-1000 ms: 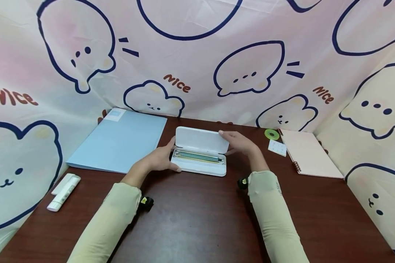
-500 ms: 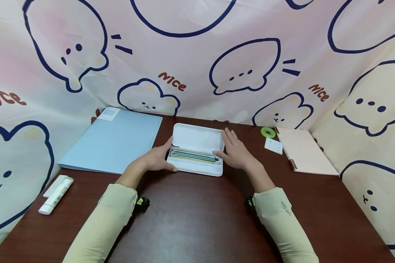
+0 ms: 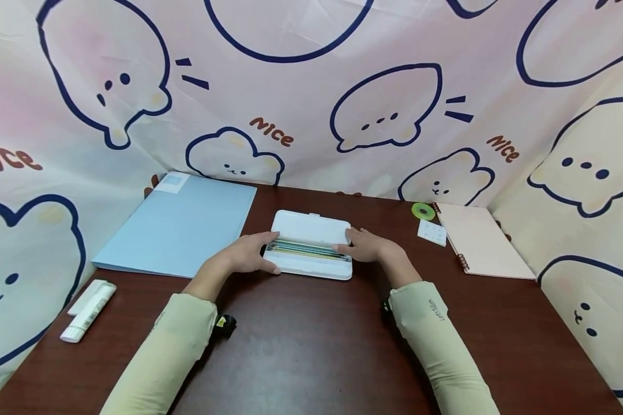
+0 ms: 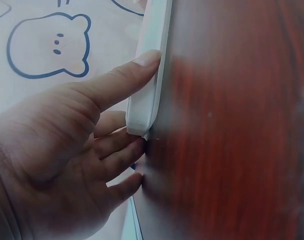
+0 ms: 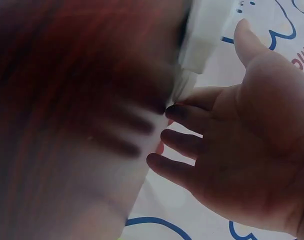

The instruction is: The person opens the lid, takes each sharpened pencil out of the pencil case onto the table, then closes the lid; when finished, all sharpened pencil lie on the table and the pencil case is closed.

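A white pencil case (image 3: 311, 268) stands on the table with its lid (image 3: 313, 228) up and several pencils (image 3: 306, 249) lying in a row inside. My left hand (image 3: 246, 253) grips its left end, the thumb at the front corner and the other fingers at the back, as the left wrist view also shows around the white case end (image 4: 142, 110). At the right end my right hand (image 3: 370, 246) touches the case, thumb over its inner edge and index finger by the lid's side. In the right wrist view its fingers (image 5: 184, 145) are nearly straight beside the case corner (image 5: 202, 45).
A blue folder (image 3: 179, 225) lies to the left, with a white tube (image 3: 89, 311) and another white item in front of it. To the right are a green tape roll (image 3: 423, 211), a small white card (image 3: 432, 232) and a pink spiral notebook (image 3: 485, 241). Patterned cloth walls surround the table (image 3: 301, 346).
The lid's top edge has dropped lower in the head view. My right hand shifted from behind the lid's corner to alongside it, then came down with it. The left hand keeps its hold.
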Tool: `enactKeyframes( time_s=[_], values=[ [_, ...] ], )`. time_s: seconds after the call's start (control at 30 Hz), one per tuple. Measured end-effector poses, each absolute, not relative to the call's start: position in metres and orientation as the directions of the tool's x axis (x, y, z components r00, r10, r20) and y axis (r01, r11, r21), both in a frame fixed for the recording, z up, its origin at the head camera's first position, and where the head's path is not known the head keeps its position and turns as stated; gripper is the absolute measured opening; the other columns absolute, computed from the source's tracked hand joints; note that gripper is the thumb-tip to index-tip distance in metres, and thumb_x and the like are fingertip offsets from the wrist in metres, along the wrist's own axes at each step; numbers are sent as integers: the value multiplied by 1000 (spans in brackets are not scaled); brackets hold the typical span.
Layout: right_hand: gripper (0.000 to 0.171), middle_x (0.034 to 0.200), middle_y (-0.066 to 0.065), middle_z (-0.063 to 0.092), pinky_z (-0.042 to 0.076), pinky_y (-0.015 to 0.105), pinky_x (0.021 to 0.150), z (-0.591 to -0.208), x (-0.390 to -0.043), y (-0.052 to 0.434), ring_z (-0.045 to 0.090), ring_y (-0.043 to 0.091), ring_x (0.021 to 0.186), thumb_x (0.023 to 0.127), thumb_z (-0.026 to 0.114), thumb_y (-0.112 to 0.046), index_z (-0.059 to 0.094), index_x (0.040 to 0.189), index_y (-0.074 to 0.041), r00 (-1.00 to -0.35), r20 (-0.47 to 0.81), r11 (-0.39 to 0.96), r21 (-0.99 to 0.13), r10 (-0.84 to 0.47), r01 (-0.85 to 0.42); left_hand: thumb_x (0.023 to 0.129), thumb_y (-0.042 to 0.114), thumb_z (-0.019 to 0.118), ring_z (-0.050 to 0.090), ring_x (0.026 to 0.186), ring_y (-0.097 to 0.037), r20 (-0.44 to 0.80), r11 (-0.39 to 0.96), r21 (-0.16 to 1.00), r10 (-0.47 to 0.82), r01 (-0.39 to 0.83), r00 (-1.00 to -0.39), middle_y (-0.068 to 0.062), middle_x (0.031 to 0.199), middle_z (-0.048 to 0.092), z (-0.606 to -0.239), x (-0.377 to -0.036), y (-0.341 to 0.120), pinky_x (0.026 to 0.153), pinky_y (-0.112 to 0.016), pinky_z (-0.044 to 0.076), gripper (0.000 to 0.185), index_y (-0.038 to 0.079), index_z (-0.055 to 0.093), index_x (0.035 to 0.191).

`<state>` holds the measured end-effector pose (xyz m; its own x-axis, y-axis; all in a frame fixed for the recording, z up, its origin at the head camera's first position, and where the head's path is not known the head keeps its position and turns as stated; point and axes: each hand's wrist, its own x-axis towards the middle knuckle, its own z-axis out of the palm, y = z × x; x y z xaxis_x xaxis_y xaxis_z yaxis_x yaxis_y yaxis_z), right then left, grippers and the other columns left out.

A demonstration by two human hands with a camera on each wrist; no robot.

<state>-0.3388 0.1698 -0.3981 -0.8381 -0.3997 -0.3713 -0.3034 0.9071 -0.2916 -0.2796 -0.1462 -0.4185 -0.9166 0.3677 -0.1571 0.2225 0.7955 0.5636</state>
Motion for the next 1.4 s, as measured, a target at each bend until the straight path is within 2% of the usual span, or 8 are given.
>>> enactKeyframes(
  time_s=[0.3, 0.4, 0.47, 0.53, 0.6, 1.0, 1.2, 1.4],
  values=[
    [81, 170, 17, 17, 27, 55, 123, -384, -313, 171, 20, 34, 156, 99, 58, -51, 26, 162, -11, -901, -161, 881, -335, -404, -335, 82, 48, 81, 33, 148, -45, -158, 861, 454, 332, 230, -930, -24, 162, 34, -413, -277, -144, 117, -62, 30, 95, 15, 37, 159],
    [66, 162, 14, 39, 40, 52, 115, -378, -303, 167, 43, 31, 145, 98, 65, -43, 45, 154, -14, -896, -68, 862, -314, -439, -398, 81, 48, 81, 34, 148, -45, -161, 864, 454, 319, 217, -934, -24, 162, 33, -413, -276, -145, 116, -63, 32, 95, 16, 37, 159],
    [53, 146, 11, 59, 50, 47, 104, -378, -299, 163, 59, 26, 128, 97, 68, -36, 58, 145, -14, -876, -47, 840, -314, -479, -442, 81, 47, 82, 35, 147, -44, -162, 863, 460, 312, 208, -936, -23, 162, 35, -414, -275, -146, 116, -62, 33, 95, 15, 37, 159],
    [41, 129, 6, 71, 54, 41, 94, -381, -297, 160, 66, 21, 109, 96, 70, -28, 68, 135, -14, -855, -57, 821, -319, -515, -474, 82, 46, 82, 37, 147, -42, -159, 857, 471, 314, 208, -936, -22, 161, 37, -415, -274, -146, 116, -60, 33, 95, 14, 36, 158],
    [33, 119, 3, 75, 54, 38, 87, -385, -297, 157, 66, 16, 98, 95, 71, -23, 73, 127, -14, -836, -84, 809, -320, -542, -492, 82, 45, 82, 38, 146, -40, -161, 846, 492, 318, 204, -934, -19, 161, 39, -416, -274, -146, 116, -59, 34, 95, 13, 36, 159],
    [17, 103, -1, 73, 50, 35, 84, -397, -303, 149, 58, 17, 90, 95, 66, -8, 76, 105, -17, -832, -120, 821, -285, -542, -494, 81, 46, 83, 44, 141, -37, -172, 841, 510, 305, 180, -937, -16, 158, 45, -418, -276, -145, 112, -56, 40, 95, 19, 36, 159],
    [13, 89, -3, 66, 46, 32, 77, -398, -306, 147, 55, 16, 84, 95, 65, -9, 74, 96, -19, -831, -139, 825, -285, -538, -487, 81, 46, 83, 44, 142, -37, -175, 844, 506, 305, 180, -936, -16, 158, 45, -418, -275, -146, 113, -56, 39, 96, 19, 35, 159],
    [9, 93, -2, 69, 47, 31, 76, -397, -305, 147, 56, 16, 84, 96, 66, -13, 73, 93, -18, -851, -169, 845, -319, -497, -430, 81, 46, 83, 45, 141, -37, -175, 844, 501, 315, 191, -933, -16, 157, 46, -417, -276, -146, 112, -57, 40, 96, 19, 36, 159]
  ],
)
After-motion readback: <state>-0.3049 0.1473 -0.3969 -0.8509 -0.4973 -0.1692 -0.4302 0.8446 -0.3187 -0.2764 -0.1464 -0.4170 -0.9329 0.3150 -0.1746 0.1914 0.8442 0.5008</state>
